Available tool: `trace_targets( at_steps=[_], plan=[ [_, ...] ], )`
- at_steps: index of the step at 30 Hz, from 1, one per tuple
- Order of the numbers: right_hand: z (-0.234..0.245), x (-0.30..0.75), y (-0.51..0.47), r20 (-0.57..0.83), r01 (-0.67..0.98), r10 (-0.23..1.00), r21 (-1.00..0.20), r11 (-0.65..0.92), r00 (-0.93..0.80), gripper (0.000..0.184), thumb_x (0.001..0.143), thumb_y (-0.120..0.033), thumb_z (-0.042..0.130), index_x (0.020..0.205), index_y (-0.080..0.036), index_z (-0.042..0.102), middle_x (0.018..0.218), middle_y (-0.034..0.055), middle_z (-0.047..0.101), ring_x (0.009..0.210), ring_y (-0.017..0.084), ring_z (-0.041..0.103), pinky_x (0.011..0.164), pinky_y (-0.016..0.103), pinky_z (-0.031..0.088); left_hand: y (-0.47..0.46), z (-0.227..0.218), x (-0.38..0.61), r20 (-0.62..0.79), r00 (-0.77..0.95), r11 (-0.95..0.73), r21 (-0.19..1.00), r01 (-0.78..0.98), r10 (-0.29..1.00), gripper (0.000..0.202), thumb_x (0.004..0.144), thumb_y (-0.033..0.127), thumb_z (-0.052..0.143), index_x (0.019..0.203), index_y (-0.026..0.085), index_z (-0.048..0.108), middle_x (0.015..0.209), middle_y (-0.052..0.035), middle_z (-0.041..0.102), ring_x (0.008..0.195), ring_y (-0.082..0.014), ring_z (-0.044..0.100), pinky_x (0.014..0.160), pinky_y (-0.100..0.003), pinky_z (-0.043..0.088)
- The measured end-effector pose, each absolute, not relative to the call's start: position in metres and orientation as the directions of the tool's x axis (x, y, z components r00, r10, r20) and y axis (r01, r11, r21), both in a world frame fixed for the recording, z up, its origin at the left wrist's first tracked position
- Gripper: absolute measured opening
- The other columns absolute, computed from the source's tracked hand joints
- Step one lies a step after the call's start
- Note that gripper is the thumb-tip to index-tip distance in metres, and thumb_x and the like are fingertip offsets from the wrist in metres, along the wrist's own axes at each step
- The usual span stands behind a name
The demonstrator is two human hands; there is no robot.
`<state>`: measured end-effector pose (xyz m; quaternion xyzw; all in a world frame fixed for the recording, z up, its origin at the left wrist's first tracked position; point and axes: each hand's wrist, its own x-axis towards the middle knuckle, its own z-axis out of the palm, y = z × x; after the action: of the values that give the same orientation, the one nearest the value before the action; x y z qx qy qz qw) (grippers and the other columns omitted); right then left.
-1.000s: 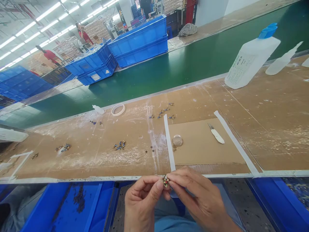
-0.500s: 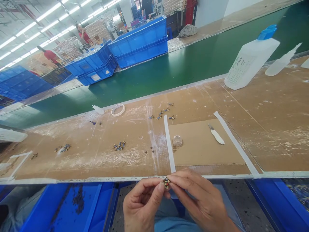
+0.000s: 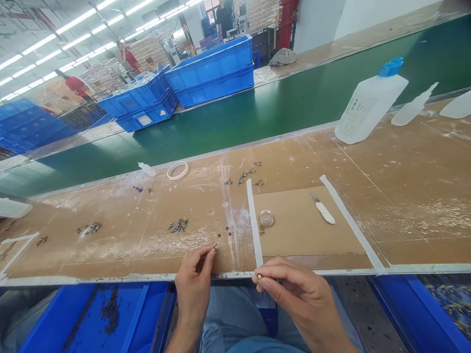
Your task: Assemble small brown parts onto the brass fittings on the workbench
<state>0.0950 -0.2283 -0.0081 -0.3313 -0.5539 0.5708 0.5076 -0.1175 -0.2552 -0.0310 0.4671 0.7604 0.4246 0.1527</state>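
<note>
Over the table's front edge, my left hand (image 3: pixel 194 282) pinches a small dark-and-gold piece (image 3: pixel 215 248) between thumb and forefinger; most of it is hidden by the fingertips. Farther right, my right hand (image 3: pixel 298 294) is closed on a tiny round gold-coloured piece (image 3: pixel 259 276), just past the table edge. Beyond my left hand lies a pile of small blue-and-gold figures (image 3: pixel 178 225). More such figures (image 3: pixel 241 180) are scattered farther back. On a cardboard sheet (image 3: pixel 294 242) between two white tape strips stand a clear round dish (image 3: pixel 266 218) and a white-handled knife (image 3: pixel 324 212).
At the right stand a large white bottle with a blue cap (image 3: pixel 368 105) and a small nozzle bottle (image 3: pixel 410 110). A tape roll (image 3: pixel 177 170) lies at the back. Behind runs a green conveyor belt (image 3: pixel 294 88) with blue crates (image 3: pixel 213 68) beyond. Blue bins (image 3: pixel 95 314) sit below the edge.
My hands, earlier together around a small coloured figure, have come apart. The left has moved left and forward over the table with a small piece; the right keeps a tiny round one.
</note>
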Motion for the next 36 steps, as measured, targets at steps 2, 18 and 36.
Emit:
trace_targets(
  at_steps=[2, 18, 36],
  plan=[
    [-0.009, 0.095, -0.229, 0.177, -0.193, 0.949, -0.973, 0.128, -0.262, 0.009, 0.086, -0.023, 0.065, 0.086, -0.023, 0.074, 0.074, 0.0006, 0.071, 0.068, 0.011, 0.067, 0.060, 0.020, 0.054, -0.254, -0.039, -0.125, 0.225, -0.486, 0.169, 0.748, 0.641, 0.845, 0.020, 0.080, 0.039, 0.070, 0.086, 0.022, 0.078, 0.088, -0.0054, 0.073, 0.086, -0.0212, 0.065, 0.081, -0.032, 0.052],
    [-0.012, 0.089, -0.230, 0.670, 0.198, 0.702, -0.674, 0.711, -0.242, 0.030, 0.086, -0.005, 0.059, 0.113, -0.019, 0.063, 0.089, 0.0026, 0.071, 0.082, 0.010, 0.067, 0.075, 0.021, 0.056, -0.282, 0.012, -0.052, 0.319, -0.250, -0.150, 0.839, 0.523, 0.914, 0.014, 0.084, 0.015, 0.069, 0.093, 0.025, 0.075, 0.086, 0.0021, 0.076, 0.075, -0.0123, 0.072, 0.071, -0.019, 0.059],
    [-0.002, 0.096, -0.228, 0.537, 0.089, 0.777, -0.801, 0.592, -0.329, 0.024, 0.087, -0.007, 0.056, 0.103, -0.020, 0.066, 0.082, 0.0000, 0.070, 0.074, 0.007, 0.066, 0.067, 0.017, 0.054, -0.286, 0.019, -0.051, 0.311, -0.192, -0.152, 0.807, 0.571, 0.931, 0.010, 0.084, 0.013, 0.067, 0.085, 0.022, 0.072, 0.081, 0.0006, 0.074, 0.086, -0.0141, 0.072, 0.082, -0.019, 0.056]
  ],
)
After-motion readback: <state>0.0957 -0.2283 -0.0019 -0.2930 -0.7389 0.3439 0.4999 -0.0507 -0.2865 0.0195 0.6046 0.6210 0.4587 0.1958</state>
